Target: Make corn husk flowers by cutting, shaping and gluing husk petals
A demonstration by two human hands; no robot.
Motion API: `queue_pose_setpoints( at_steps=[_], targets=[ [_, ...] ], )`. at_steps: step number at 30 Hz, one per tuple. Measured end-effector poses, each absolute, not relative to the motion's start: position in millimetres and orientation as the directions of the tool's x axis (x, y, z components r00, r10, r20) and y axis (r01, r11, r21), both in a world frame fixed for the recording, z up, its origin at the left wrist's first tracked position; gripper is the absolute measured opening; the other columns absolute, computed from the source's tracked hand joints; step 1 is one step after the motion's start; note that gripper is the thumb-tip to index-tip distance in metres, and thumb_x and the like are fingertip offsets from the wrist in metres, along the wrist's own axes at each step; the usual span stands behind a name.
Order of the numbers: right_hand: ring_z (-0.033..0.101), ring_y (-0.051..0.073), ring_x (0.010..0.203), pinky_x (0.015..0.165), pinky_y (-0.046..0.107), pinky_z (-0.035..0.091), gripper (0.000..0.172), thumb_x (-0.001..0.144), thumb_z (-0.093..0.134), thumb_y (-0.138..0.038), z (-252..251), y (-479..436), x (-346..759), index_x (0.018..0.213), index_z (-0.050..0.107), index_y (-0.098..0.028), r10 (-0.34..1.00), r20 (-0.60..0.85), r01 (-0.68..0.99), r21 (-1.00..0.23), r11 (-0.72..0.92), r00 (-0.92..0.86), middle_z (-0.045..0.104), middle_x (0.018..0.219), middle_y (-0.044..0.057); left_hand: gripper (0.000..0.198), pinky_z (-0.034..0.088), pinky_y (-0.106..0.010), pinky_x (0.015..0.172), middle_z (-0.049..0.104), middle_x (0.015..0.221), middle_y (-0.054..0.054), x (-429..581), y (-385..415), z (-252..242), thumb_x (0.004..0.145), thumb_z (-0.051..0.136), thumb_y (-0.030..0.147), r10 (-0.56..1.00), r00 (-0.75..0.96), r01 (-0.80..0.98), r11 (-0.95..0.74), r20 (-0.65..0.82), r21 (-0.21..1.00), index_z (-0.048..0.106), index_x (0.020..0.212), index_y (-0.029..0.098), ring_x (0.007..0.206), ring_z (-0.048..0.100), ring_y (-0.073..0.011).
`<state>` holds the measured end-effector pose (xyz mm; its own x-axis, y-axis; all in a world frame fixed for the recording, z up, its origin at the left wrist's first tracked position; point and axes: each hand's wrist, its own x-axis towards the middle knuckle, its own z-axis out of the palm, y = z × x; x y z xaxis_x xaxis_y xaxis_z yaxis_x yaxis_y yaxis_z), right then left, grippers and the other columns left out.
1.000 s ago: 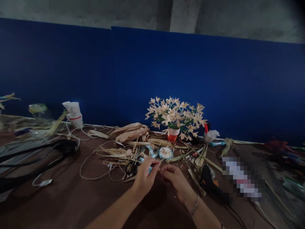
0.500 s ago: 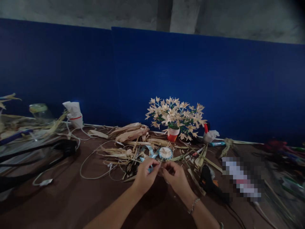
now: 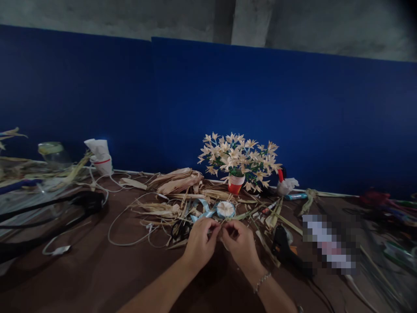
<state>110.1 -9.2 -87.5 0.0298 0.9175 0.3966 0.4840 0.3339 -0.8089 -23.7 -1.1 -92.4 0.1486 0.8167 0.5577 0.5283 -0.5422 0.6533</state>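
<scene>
My left hand (image 3: 201, 239) and my right hand (image 3: 240, 243) meet over the front middle of the table, thumbs and forefingers pinched together. Between them is a small, thin, pale piece of dried corn husk (image 3: 224, 240), mostly hidden by the fingers. Just beyond the fingertips lies a roll of light blue ribbon (image 3: 225, 209) with a pale centre, and a loose curl of blue ribbon (image 3: 205, 211) beside it. Black-handled scissors (image 3: 180, 230) lie left of my left hand, partly covered. A black glue gun (image 3: 286, 252) rests to the right of my right hand.
Behind the ribbon stands a red-and-white cup (image 3: 236, 184) with many husk flowers (image 3: 239, 158). A pile of dried husks (image 3: 179, 180) lies left of it. White cables loop on the left, near a black strap (image 3: 87, 202). A blurred-out white object (image 3: 329, 243) sits at right.
My fingertips have drawn closer together, and the piece between them shows less. Both hands stay in nearly the same place; the view has shifted very slightly.
</scene>
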Motion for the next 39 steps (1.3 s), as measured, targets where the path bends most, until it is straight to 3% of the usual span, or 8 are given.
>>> queue_pose_setpoints(
  at_steps=[6,11,14,17,20,23,29,39],
  targets=[
    [0.053,0.017,0.065,0.064,0.027,0.038,0.006,0.069,0.052,-0.021,-90,-13,102,0.066,0.057,-0.018,0.849,0.523,0.714,-0.623,0.32,0.076,0.06,0.066,0.004,0.013,0.037,-0.032,0.069,0.061,0.074,-0.005,-18,-3,-96,0.08,0.044,0.021,0.799,0.11,0.614,-0.522,0.592,0.591,0.055,0.075,0.019,0.073,0.054,-0.0187],
    [0.054,0.018,0.064,0.063,0.028,0.037,0.006,0.068,0.053,-0.022,-92,-8,106,0.064,0.057,-0.019,0.839,0.532,0.728,-0.619,0.294,0.114,0.06,0.064,0.004,0.015,0.037,-0.033,0.07,0.061,0.074,-0.005,-19,-1,-98,0.081,0.042,0.022,0.784,0.082,0.624,-0.522,0.615,0.582,0.055,0.075,0.018,0.073,0.054,-0.0191],
    [0.052,0.017,0.06,0.06,0.028,0.038,0.007,0.067,0.053,-0.024,-89,-2,118,0.063,0.057,-0.019,0.842,0.487,0.651,-0.722,0.236,0.234,0.06,0.062,0.003,0.017,0.038,-0.033,0.069,0.061,0.072,-0.005,-22,3,-98,0.081,0.041,0.025,0.802,0.011,0.608,-0.48,0.598,0.632,0.055,0.074,0.018,0.07,0.054,-0.0187],
    [0.052,0.017,0.057,0.056,0.027,0.04,0.011,0.068,0.055,-0.028,-85,3,127,0.065,0.057,-0.018,0.88,0.356,0.455,-0.87,0.19,0.313,0.059,0.061,0.003,0.02,0.04,-0.028,0.062,0.059,0.067,-0.003,-25,6,-97,0.08,0.042,0.027,0.862,-0.065,0.521,-0.4,0.502,0.754,0.056,0.071,0.016,0.064,0.054,-0.0163],
    [0.054,0.017,0.063,0.058,0.027,0.043,0.021,0.069,0.057,-0.035,-84,3,124,0.077,0.06,-0.016,0.953,0.232,0.212,-0.959,0.19,0.196,0.062,0.069,0.004,0.021,0.04,-0.024,0.057,0.059,0.063,-0.001,-23,7,-94,0.079,0.044,0.029,0.907,-0.054,0.413,-0.36,0.417,0.837,0.057,0.07,0.016,0.061,0.053,-0.0147],
    [0.055,0.017,0.065,0.06,0.026,0.044,0.023,0.068,0.06,-0.035,-86,0,115,0.08,0.06,-0.016,0.979,0.19,0.154,-0.972,0.177,0.075,0.063,0.073,0.004,0.02,0.041,-0.024,0.058,0.06,0.065,-0.001,-20,5,-93,0.078,0.046,0.03,0.923,-0.029,0.348,-0.352,0.385,0.869,0.058,0.07,0.015,0.062,0.054,-0.0148],
    [0.052,0.015,0.067,0.062,0.024,0.041,0.014,0.076,0.052,-0.029,-82,-4,115,0.069,0.057,-0.018,0.922,0.385,0.357,-0.868,0.345,0.045,0.058,0.07,0.002,0.02,0.042,-0.023,0.059,0.061,0.063,-0.002,-18,2,-90,0.076,0.049,0.029,0.949,0.019,0.238,-0.309,0.314,0.921,0.06,0.068,0.015,0.06,0.053,-0.0142],
    [0.051,0.016,0.074,0.069,0.026,0.041,0.013,0.081,0.044,-0.024,-77,-3,124,0.075,0.053,-0.019,0.818,0.571,0.426,-0.723,0.544,-0.076,0.055,0.076,0.004,0.018,0.039,-0.021,0.06,0.058,0.062,-0.001,-19,0,-88,0.075,0.047,0.024,0.95,0.089,0.275,-0.313,0.3,0.909,0.059,0.066,0.015,0.062,0.05,-0.013]
  ],
)
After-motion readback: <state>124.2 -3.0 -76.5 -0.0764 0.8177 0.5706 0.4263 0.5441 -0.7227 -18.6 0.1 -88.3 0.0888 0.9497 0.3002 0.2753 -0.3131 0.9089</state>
